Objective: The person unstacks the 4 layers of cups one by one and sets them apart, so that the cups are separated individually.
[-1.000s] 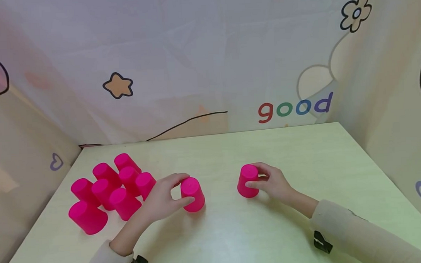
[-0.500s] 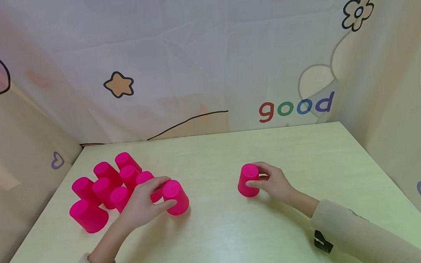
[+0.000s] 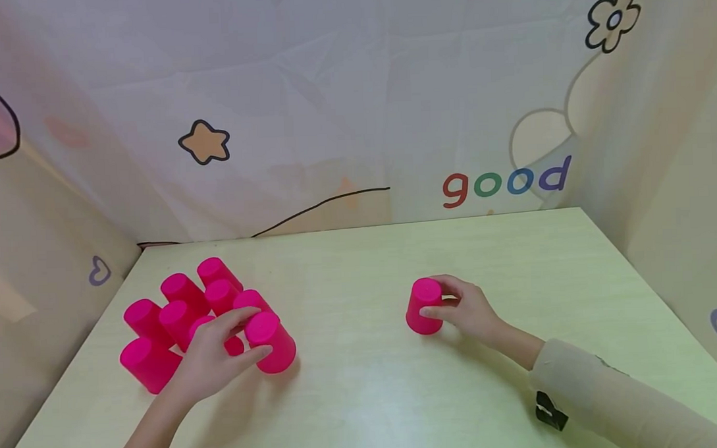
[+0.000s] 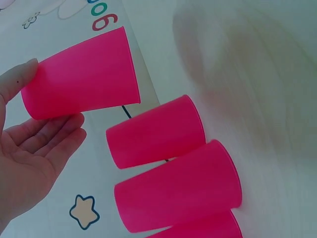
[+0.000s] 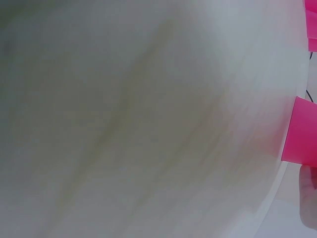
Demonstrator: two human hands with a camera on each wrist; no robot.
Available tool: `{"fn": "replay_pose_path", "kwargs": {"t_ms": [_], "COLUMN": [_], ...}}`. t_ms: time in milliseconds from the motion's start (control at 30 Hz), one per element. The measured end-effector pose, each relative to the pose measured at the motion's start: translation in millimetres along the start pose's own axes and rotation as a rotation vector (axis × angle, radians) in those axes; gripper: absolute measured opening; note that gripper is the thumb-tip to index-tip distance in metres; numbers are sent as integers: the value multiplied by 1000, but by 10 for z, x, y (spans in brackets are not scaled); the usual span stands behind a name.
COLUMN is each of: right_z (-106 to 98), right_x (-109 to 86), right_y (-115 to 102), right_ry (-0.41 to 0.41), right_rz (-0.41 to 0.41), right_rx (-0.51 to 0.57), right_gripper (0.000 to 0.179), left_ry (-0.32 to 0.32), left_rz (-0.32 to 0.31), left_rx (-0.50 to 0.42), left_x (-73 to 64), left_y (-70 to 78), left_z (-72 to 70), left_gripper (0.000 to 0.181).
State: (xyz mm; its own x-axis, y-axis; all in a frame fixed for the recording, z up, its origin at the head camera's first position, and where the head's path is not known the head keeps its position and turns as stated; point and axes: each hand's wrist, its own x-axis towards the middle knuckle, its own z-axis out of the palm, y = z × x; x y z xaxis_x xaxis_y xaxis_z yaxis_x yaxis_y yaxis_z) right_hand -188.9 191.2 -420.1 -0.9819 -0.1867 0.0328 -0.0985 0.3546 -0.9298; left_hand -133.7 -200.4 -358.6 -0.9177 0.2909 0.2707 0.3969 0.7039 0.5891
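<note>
In the head view my left hand [image 3: 211, 357] holds a pink cup [image 3: 270, 342] mouth-down, thumb on its near side and fingers on its far side. That cup stands at the right front of a cluster of matching pink cups [image 3: 146, 363], partly hidden by the hand. The left wrist view shows the held cup [image 4: 81, 74] beside several others [image 4: 158, 131]; whether its rim touches the table, I cannot tell. Over on the right, my right hand [image 3: 471, 315] grips a second mouth-down cup [image 3: 423, 307] between thumb and fingers. In the right wrist view only that cup's edge [image 5: 302, 134] shows.
A pale wood-grain table [image 3: 352, 395] spreads under everything. Behind it hangs a printed cloth backdrop [image 3: 331, 106] with a star, a flower and the word "good". Cloth also lines the left and right sides.
My left hand has carried its cup leftward and slightly nearer, from mid-table to the cluster's edge. My right hand and its cup have stayed put.
</note>
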Motion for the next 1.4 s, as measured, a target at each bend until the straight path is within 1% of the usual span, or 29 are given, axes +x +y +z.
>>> {"fn": "replay_pose_path", "kwargs": {"t_ms": [100,233,367,467,567,733,933,1233,1400], "right_z": [-4,-12,-13,-8,-4,-10,-9,-16,-14], "right_x": [-1,-4,-6,-8,-6,3,8,-16,-20], "right_y": [-3,-11,-18,-22,-24,-5,19,-16,-34], "right_ry": [-1,-3,-8,-13,-15,-14,-11,-5,-5], "right_rz": [1,-5,-13,-15,-15,-10,-18,-26,-24], "right_rx": [2,1,3,4,0,-3,0,6,-3], "right_gripper": [60,59,58,58,59,60,60,58,59], "left_ry": [10,18,36,43,55,77,73,79,48], "left_rz": [-13,-55,-67,-80,-98,-109,-182,-222,-264], "left_rx": [-15,-32,-39,-30,10,61,73,35,28], "left_x": [-51,-121,-186,-235,-285,-346,-415,-455,-478], "left_y": [-21,-51,-117,-184,-247,-331,-389,-479,-551], "left_z": [-41,-96,-145,-180,-212,-255,-306,-313,-277], "left_gripper": [54,53,50,48,49,52,53,53,54]}}
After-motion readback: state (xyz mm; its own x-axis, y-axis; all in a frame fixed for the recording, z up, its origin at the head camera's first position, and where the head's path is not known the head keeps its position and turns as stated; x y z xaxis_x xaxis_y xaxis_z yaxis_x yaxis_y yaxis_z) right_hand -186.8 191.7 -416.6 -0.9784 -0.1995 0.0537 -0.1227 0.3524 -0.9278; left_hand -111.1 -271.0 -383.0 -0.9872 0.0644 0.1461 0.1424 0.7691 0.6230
